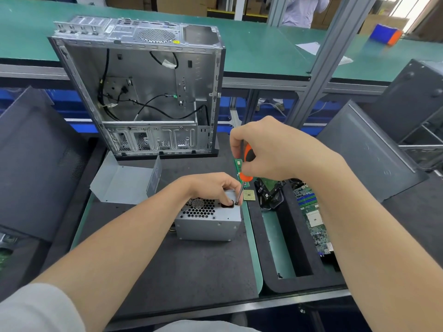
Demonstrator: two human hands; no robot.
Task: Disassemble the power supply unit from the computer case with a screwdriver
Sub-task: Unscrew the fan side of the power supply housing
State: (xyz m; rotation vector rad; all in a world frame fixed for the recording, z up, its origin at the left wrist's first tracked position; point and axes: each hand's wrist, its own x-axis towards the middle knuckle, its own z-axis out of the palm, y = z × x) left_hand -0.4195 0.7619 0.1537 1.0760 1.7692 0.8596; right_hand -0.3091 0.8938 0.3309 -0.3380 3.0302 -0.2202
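Now: R hand [271, 149] grips screwdriver [247, 177] (tip on PSU [208, 224]); L hand [211, 188] holds PSU.

Screwdriver [246, 176] tip on grey power supply [208, 224]

A motherboard [311, 219] lies in a black foam tray [293, 236].

No readable text, yellow sticker [176, 41] on computer case [206, 68] too small, motherboard [312, 216] markings blurred
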